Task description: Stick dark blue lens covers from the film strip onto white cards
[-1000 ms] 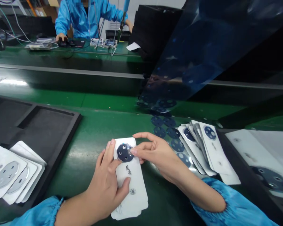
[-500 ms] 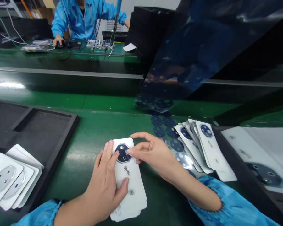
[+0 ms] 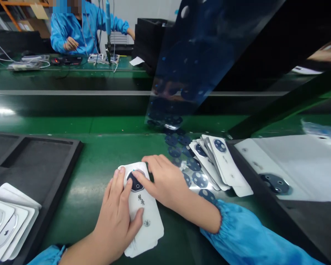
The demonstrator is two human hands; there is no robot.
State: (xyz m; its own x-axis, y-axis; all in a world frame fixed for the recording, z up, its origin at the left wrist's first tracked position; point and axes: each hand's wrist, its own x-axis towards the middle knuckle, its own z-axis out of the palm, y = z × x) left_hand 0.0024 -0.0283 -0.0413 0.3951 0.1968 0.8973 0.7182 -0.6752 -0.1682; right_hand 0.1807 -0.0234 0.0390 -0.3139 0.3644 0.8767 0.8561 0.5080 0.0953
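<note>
Here, from my head view, the white back cover (image 3: 143, 213) lies on the green surface (image 3: 99, 154), long axis running away from me – my left hand (image 3: 118, 217) pins it flat, right hand's (image 3: 162, 180) fingers press the dark lens sticker (image 3: 134, 182) at its far end.

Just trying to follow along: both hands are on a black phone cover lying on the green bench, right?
Not quite: the head view shows the cover is white, only its round camera piece dark. Left hand and right hand do rest on it, on the green bench.
</note>
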